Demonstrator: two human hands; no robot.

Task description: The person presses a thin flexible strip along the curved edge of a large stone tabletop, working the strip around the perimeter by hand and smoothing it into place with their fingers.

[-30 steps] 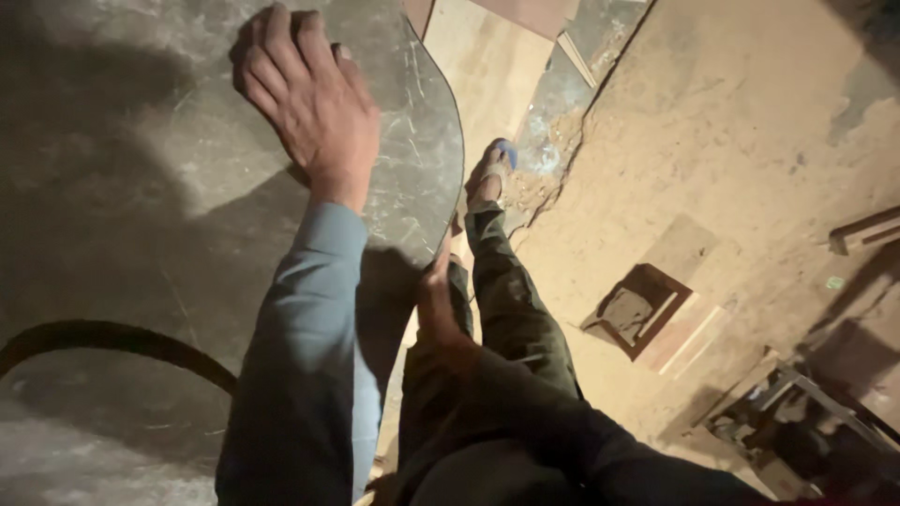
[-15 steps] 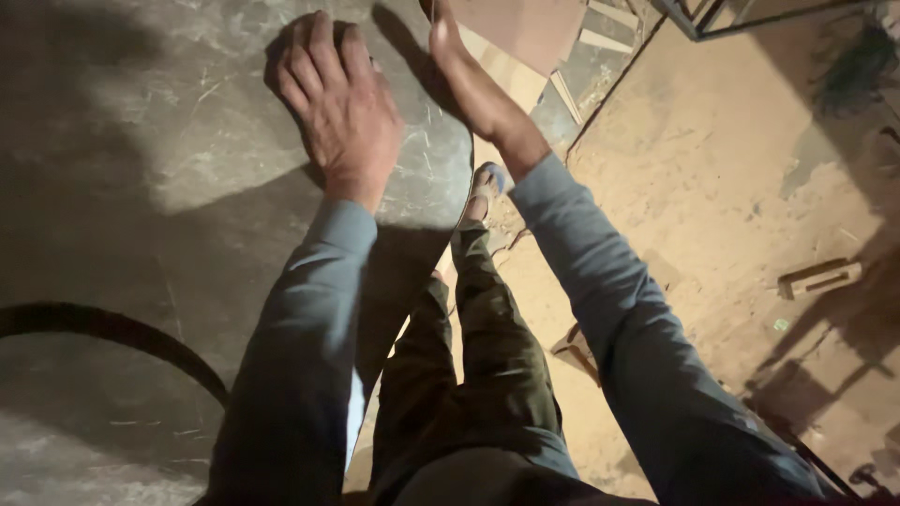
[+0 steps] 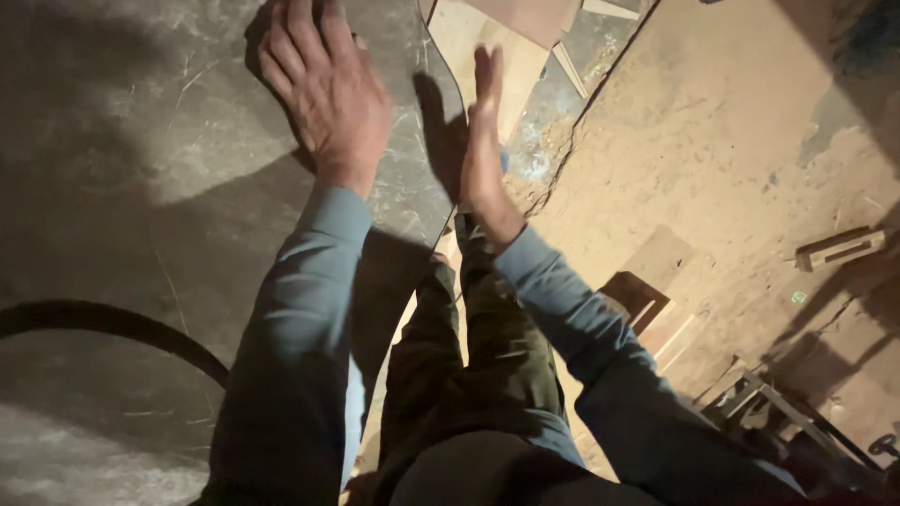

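My left hand [image 3: 328,94] lies flat, palm down, on the dark grey, scratched, marble-patterned slab [image 3: 141,187], its fingers [image 3: 291,42] spread open and gripping nothing; my right hand [image 3: 483,141] stands edge-on against the slab's curved right rim, fingers straight and together, holding nothing; the slab fills the left half of the view, with a black curved hose [image 3: 103,323] lying across its lower part; below the rim my dark green trousers [image 3: 487,356] show; to the right lies the sandy, dusty floor [image 3: 731,141], with pale wooden offcuts [image 3: 839,248] and a small brown wooden frame [image 3: 637,295] scattered on it.
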